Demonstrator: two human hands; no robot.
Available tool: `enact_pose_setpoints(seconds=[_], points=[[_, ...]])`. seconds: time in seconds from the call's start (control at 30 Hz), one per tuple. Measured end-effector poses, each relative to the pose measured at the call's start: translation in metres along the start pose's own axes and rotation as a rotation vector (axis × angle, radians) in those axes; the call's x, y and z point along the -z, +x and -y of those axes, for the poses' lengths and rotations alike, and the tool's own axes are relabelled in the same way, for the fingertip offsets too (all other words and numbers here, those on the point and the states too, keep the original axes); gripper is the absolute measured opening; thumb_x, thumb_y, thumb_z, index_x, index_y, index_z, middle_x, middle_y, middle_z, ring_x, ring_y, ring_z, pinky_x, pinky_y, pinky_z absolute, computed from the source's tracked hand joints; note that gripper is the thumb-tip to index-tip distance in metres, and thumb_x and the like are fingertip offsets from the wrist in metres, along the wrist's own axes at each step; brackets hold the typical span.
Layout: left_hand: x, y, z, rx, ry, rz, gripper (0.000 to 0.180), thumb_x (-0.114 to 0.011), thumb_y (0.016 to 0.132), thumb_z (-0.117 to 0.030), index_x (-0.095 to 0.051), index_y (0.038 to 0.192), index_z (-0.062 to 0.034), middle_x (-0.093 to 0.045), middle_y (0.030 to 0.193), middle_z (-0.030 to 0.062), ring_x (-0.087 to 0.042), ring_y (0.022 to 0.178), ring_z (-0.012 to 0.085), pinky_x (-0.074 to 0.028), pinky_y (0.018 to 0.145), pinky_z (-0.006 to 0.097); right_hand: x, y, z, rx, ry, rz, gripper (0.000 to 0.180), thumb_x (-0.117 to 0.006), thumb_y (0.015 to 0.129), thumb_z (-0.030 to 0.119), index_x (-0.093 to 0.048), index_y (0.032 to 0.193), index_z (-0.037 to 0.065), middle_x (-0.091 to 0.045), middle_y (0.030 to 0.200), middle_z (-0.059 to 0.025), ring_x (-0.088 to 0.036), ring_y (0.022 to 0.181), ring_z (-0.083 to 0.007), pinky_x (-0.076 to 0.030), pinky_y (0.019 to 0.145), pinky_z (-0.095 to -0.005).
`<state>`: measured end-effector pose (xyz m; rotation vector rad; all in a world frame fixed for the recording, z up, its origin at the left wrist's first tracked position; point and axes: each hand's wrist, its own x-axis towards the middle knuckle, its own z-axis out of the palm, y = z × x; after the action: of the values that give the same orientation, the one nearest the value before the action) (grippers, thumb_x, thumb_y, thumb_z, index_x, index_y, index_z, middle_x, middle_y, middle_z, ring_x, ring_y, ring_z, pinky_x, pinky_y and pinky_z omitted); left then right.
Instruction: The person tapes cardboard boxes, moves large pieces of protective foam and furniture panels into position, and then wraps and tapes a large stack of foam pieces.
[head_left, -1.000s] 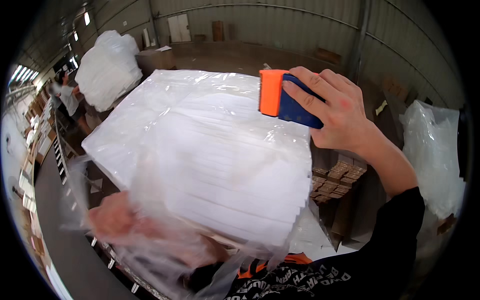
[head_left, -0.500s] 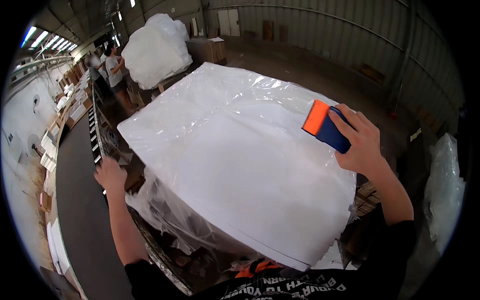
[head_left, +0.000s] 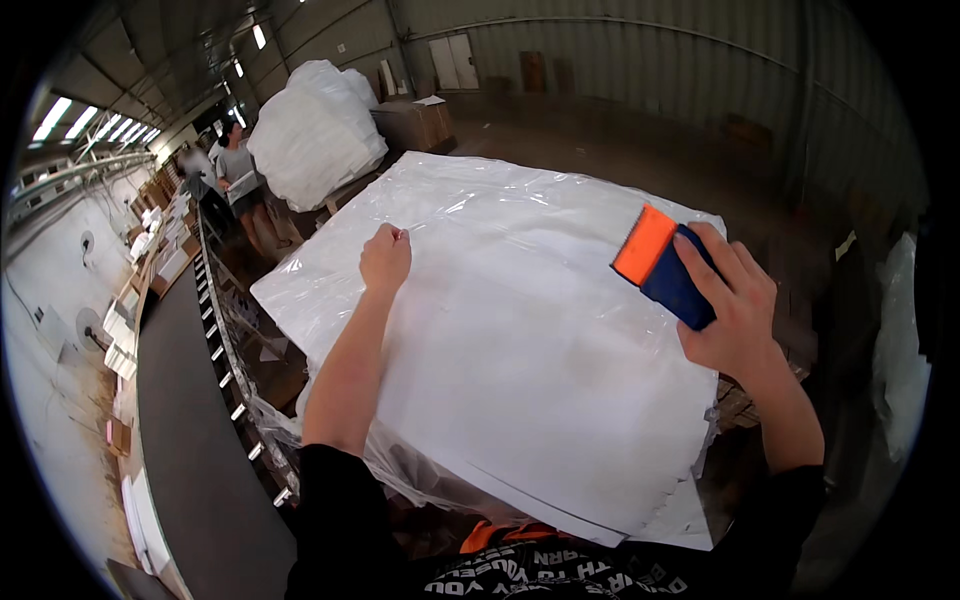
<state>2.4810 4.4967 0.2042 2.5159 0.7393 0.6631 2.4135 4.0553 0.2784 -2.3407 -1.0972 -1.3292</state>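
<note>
While the left hand (head_left: 385, 258) sits curled up with its fingers (head_left: 398, 236) pinched shut on the clear plastic film (head_left: 520, 210), the right hand (head_left: 735, 305) is off to the other side holding a blue tool with an orange edge (head_left: 663, 264), fingers wrapped tight over the blue body and the orange strip poking out past the fingertips toward the middle of the sheet. The film covers a big flat stack of white sheets (head_left: 500, 370) that lies right under both sets of fingers and spreads out in every direction from them, with loose plastic hanging crumpled off the near corner below the left forearm. The two hands are well apart, left one further up the stack, right one near its right border. Way beyond the left fingers there's a huge white wrapped bundle (head_left: 315, 130) and a cardboard box (head_left: 415, 122) next to it, and another person (head_left: 240, 175) stands over there in a grey top by a long roller conveyor (head_left: 225, 340) that runs down the left side. Can't really tell if the tool's edge is touching the film or just above it.
</note>
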Motion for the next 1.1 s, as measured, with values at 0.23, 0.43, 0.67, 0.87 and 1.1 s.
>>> enact_pose_setpoints(seconds=[0.23, 0.43, 0.67, 0.87, 1.1], points=[[0.044, 0.0, -0.022, -0.113, -0.245, 0.157, 0.029, -0.056, 0.076, -0.028, -0.073, 0.088, -0.0078, -0.07, 0.09, 0.0116, -0.065, 0.088, 0.0304, -0.048, 0.079, 0.038, -0.054, 0.064, 0.038, 0.172, -0.009, 0.077, 0.071, -0.067, 0.047, 0.001, -0.061, 0.117, 0.008, -0.057, 0.121, -0.011, -0.056, 0.078, -0.0266, -0.049, 0.067, -0.0348], [0.035, 0.001, -0.037, -0.126, -0.534, 0.192, 0.027, -0.058, 0.073, -0.024, -0.073, 0.083, -0.0044, -0.07, 0.084, 0.0149, -0.065, 0.087, 0.032, -0.048, 0.078, 0.037, -0.151, 0.142, 0.093, 0.366, -0.288, 0.079, 0.057, -0.073, 0.056, 0.008, -0.064, 0.113, 0.008, -0.054, 0.117, -0.0066, -0.055, 0.088, -0.0219, -0.048, 0.072, -0.0332], [0.055, -0.013, -0.035, -0.067, -1.026, 0.181, 0.016, -0.062, 0.07, -0.012, -0.063, 0.064, 0.0031, -0.045, 0.057, 0.0011, -0.039, 0.057, 0.0101, -0.027, 0.054, 0.027, -0.116, 0.149, 0.089, 0.581, -0.157, 0.51, 0.049, -0.073, 0.06, 0.008, -0.066, 0.108, 0.008, -0.056, 0.119, -0.0086, -0.056, 0.089, -0.024, -0.048, 0.075, -0.0334], [0.062, -0.012, -0.038, -0.061, -1.049, 0.188, 0.016, -0.06, 0.069, -0.011, -0.065, 0.066, 0.004, -0.053, 0.059, 0.0074, -0.048, 0.059, 0.0134, -0.035, 0.055, 0.027, -0.151, 0.166, 0.085, 0.205, -0.383, 0.313, 0.05, -0.072, 0.061, 0.01, -0.067, 0.11, 0.017, -0.055, 0.121, -0.0046, -0.056, 0.093, -0.0235, -0.047, 0.072, -0.0373], [0.119, 0.004, 0.101, -1.055, -2.11, 0.161, 0.04, -0.057, 0.09, -0.033, -0.066, 0.097, 0.0054, -0.068, 0.08, 0.0182, -0.066, 0.069, 0.0269, -0.05, 0.061, 0.032, -0.134, 0.173, 0.079, 0.472, -0.232, -0.022, 0.055, -0.07, 0.049, 0.003, -0.069, 0.102, 0.015, -0.057, 0.121, -0.0078, -0.056, 0.081, -0.0238, -0.05, 0.065, -0.0327]])
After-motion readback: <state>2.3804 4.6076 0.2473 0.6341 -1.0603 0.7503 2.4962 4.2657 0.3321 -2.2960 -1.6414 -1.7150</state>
